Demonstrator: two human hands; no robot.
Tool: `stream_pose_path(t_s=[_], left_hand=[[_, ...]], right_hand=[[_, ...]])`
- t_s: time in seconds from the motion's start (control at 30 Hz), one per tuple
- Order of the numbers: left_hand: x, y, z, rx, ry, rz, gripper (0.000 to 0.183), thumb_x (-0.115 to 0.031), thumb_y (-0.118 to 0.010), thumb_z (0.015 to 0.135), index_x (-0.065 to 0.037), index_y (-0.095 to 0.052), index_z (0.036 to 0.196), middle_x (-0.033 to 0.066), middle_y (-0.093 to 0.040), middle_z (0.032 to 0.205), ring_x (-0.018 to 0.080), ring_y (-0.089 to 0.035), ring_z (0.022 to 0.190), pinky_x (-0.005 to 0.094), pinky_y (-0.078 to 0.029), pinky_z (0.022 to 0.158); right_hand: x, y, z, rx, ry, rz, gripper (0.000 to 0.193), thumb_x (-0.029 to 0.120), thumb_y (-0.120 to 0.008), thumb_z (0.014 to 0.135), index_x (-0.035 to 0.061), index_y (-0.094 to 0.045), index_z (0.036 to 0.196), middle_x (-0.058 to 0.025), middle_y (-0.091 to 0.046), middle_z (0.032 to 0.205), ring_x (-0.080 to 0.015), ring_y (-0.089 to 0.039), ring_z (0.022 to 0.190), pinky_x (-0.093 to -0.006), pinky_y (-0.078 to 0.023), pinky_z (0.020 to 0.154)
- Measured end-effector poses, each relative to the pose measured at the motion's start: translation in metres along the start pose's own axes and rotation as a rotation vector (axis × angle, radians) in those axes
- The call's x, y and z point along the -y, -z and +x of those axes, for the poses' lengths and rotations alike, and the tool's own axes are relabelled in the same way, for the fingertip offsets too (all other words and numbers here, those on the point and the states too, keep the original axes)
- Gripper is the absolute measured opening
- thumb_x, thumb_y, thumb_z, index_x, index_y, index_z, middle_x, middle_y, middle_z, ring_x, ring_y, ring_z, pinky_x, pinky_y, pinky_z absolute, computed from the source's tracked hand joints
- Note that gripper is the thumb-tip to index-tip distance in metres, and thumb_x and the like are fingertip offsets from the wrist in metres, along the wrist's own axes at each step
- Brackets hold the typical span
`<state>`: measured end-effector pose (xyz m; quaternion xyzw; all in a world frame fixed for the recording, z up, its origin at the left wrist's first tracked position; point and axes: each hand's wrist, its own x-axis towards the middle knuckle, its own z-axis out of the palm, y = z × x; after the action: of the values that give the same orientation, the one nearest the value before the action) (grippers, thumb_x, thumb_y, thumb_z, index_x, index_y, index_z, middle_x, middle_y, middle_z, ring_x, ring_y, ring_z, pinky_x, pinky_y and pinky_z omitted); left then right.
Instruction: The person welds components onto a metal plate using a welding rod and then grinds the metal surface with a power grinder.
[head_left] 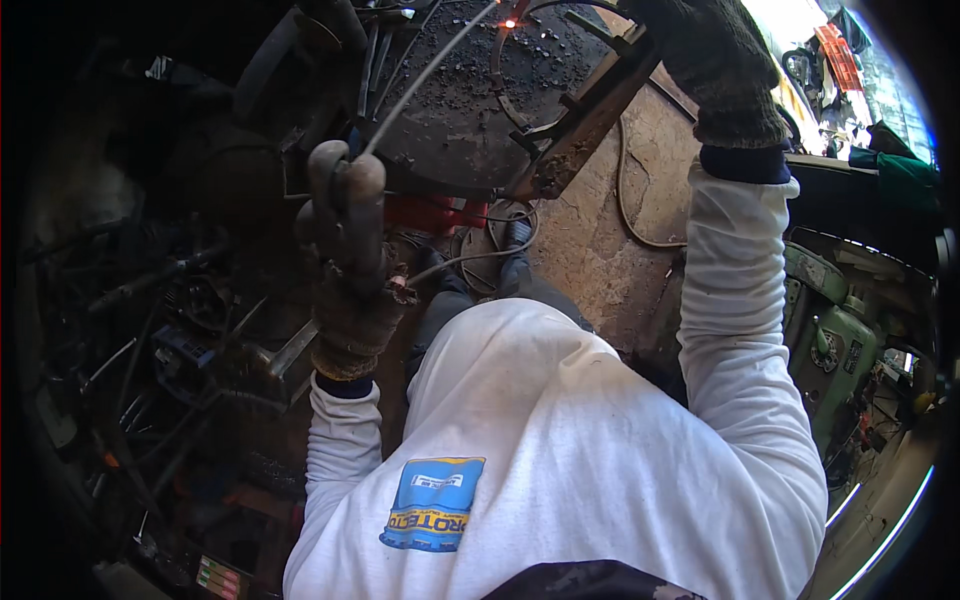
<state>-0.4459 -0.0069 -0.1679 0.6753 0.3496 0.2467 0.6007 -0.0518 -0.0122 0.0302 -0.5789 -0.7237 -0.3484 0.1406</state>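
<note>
Upper left: we close left grip (346, 225) on 1 thin rod (425, 82). Upper right: right grip (722, 68) clasps metal bar (597, 122).

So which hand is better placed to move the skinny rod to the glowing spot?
Probably the left hand: the skinny rod sticks out from its grip, slanting up toward the glowing spot. The right hand is at the dark metal bar.

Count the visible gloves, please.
2: one on the left hand, by the thin rod; one on the right hand, at the metal piece. Dark clutter may hide more.
</note>
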Motion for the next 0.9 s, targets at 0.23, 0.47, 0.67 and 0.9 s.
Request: stream_pose_path(t_s=[0.23, 0.47, 0.67, 0.9], left_hand=[[-0.003, -0.009, -0.001, -0.154, -0.276, 0.693, 0.043, -0.031, -0.077, 0.077, -0.006, -0.063, 0.109, 0.0101, -0.068, 0.1, 0.027, -0.066, 0.09, 0.0406, -0.054, 0.078], [-0.008, -0.01, 0.013, -0.153, -0.25, 0.667, 0.045, -0.035, -0.081, 0.071, -0.007, -0.066, 0.104, 0.0085, -0.07, 0.089, 0.0286, -0.069, 0.081, 0.0398, -0.054, 0.074], [-0.008, -0.01, 0.017, -0.156, -0.21, 0.651, 0.042, -0.029, -0.082, 0.07, -0.007, -0.066, 0.102, 0.0081, -0.071, 0.087, 0.0257, -0.069, 0.079, 0.038, -0.055, 0.072], [-0.006, -0.01, 0.022, -0.131, -0.232, 0.662, 0.043, -0.026, -0.082, 0.07, -0.006, -0.066, 0.104, 0.009, -0.071, 0.089, 0.0271, -0.069, 0.08, 0.0377, -0.055, 0.072]], right_hand=[[0.005, -0.001, 0.011, 0.065, -0.028, 0.046, 0.02, 0.018, -0.074, 0.08, 0.0152, -0.074, 0.099, -0.0135, -0.067, 0.112, -0.0299, -0.066, 0.099, -0.0387, -0.054, 0.083], [0.003, -0.007, 0.007, 0.044, 0.003, -0.011, 0.018, 0.017, -0.072, 0.08, 0.0172, -0.074, 0.098, -0.0133, -0.067, 0.111, -0.0294, -0.066, 0.101, -0.0389, -0.054, 0.083], [0.006, 0.003, 0.013, 0.084, 0.014, -0.012, 0.02, 0.018, -0.072, 0.08, 0.0168, -0.074, 0.1, -0.0134, -0.068, 0.11, -0.0299, -0.066, 0.099, -0.0392, -0.054, 0.081], [0.013, 0.005, 0.015, 0.114, -0.237, 0.18, 0.025, 0.024, -0.073, 0.083, 0.01, -0.071, 0.104, -0.0165, -0.068, 0.108, -0.0308, -0.067, 0.094, -0.0386, -0.055, 0.08]])
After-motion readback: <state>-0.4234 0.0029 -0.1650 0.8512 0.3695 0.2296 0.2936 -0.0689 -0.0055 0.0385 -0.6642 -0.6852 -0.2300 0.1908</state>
